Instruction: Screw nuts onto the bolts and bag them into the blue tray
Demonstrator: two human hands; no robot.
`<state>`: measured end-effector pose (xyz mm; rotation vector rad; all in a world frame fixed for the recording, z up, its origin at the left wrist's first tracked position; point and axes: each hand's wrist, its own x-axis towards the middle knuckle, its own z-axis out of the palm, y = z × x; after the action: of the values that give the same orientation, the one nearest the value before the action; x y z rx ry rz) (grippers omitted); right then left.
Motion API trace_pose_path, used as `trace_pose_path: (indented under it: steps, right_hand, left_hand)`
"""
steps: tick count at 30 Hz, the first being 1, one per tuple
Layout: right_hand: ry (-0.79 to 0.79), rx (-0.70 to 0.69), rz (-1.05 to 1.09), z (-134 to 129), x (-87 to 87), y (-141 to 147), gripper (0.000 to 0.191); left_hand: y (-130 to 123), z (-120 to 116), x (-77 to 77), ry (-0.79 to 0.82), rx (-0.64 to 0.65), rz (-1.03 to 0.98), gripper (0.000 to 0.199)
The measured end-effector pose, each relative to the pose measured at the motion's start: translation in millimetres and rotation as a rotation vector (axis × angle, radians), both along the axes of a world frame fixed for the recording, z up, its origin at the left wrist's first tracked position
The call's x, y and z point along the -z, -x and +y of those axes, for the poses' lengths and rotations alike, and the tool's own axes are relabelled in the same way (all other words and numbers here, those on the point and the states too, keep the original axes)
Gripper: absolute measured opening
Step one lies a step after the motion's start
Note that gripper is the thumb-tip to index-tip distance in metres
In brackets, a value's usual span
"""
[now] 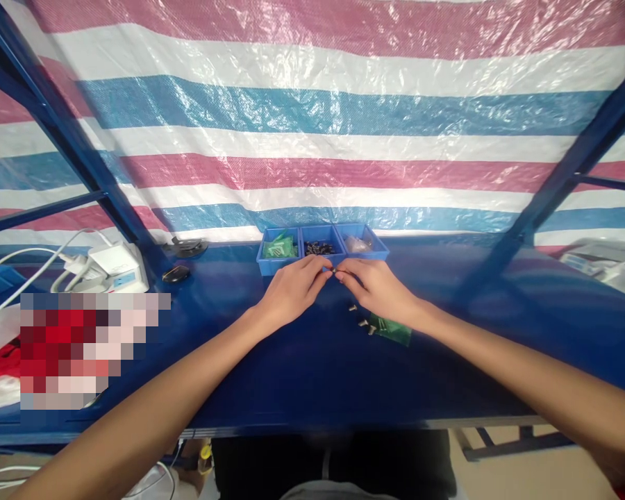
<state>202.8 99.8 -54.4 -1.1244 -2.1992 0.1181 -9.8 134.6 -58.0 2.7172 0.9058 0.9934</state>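
My left hand (296, 288) and my right hand (378, 285) meet fingertip to fingertip above the blue table, just in front of the bins. Both are closed in a pinch around one small dark and metallic part (334, 270), too small to name. Below my right hand lie several small metal screw-like pieces (363, 323). Beside them, partly under my right forearm, is a green plastic bag (396, 332) with small pieces in it.
Three joined blue bins stand at the back: the left bin (278, 265) holds green bags, the middle bin (323, 260) dark small parts, the right bin (378, 254) clear bags. A white power strip (130, 271) with cables and a black object (176, 274) lie left. Blue frame posts (562, 173) flank the table (292, 382).
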Motion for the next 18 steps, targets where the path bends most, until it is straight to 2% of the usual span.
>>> trace_pose_path:
  steps: [4, 8, 12, 18]
  right_hand:
    - [0.04, -0.032, -0.048, 1.0, -0.6, 0.1, 0.021]
    - [0.042, -0.028, -0.085, 1.9, 0.1, -1.7, 0.027]
    - [-0.029, 0.006, -0.047, 1.3, 2.0, -2.2, 0.021]
    - [-0.144, -0.013, -0.019, 0.1, 4.1, 1.8, 0.014]
  left_hand:
    - [0.5, -0.2, -0.9, 0.004, -0.006, 0.057, 0.023]
    - [0.4, 0.1, -0.6, 0.008, 0.017, 0.06, 0.023]
    - [-0.9, 0.4, 0.2, 0.042, 0.056, 0.001, 0.022]
    - [-2.1, -0.6, 0.8, 0.086, 0.065, -0.042, 0.021]
